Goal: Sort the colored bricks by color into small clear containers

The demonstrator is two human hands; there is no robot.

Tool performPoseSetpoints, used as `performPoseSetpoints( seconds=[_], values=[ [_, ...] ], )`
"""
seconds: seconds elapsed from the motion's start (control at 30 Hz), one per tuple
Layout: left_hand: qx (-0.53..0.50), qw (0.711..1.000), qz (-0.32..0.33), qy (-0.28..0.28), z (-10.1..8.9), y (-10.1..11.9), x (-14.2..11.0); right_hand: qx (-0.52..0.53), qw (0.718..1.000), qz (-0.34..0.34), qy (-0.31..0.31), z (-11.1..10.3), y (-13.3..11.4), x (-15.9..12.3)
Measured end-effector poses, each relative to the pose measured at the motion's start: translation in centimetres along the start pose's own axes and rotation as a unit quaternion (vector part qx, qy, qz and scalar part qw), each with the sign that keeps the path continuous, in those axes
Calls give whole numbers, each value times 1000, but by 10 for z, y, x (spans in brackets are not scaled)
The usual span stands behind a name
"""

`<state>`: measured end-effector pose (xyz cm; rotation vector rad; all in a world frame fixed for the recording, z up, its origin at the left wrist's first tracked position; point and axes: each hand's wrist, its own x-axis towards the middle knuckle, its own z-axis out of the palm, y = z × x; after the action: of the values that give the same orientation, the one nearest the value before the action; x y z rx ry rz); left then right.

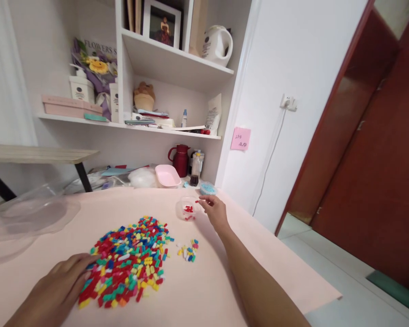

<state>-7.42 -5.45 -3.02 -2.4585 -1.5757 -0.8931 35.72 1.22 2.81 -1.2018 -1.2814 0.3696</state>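
Observation:
A wide heap of small toy bricks (pixel 132 254) in red, yellow, green, blue, white and pink lies on the pink table cover. At the heap's left edge rests my left hand (pixel 61 277), fingers stretched out and touching bricks; its thumb side is partly hidden. My right hand (pixel 214 210) pinches a small red brick (pixel 197 201) between thumb and fingertips, over the right rim of a clear plastic bowl (pixel 179 210). Inside that bowl are several red bricks (pixel 188 209). A smaller group of mixed bricks (pixel 190 251) lies right of the heap.
Behind the bowl stand a clear tub of light-blue pieces (pixel 208 188), a pink tray (pixel 168 175), a dark red jug (pixel 181 161) and a bottle (pixel 195 170). Clear plastic covers (pixel 30 218) lie left. White shelves (pixel 177 50) rise behind; the table cover's corner (pixel 336 295) is at right.

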Motion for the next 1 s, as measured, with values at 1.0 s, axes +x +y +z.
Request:
performPoseSetpoints(
  seconds=[1.0],
  values=[
    [6, 998, -60, -25, -16, 39, -1, -126, 847, -196, -478, 36, -23, -53]
  ],
)
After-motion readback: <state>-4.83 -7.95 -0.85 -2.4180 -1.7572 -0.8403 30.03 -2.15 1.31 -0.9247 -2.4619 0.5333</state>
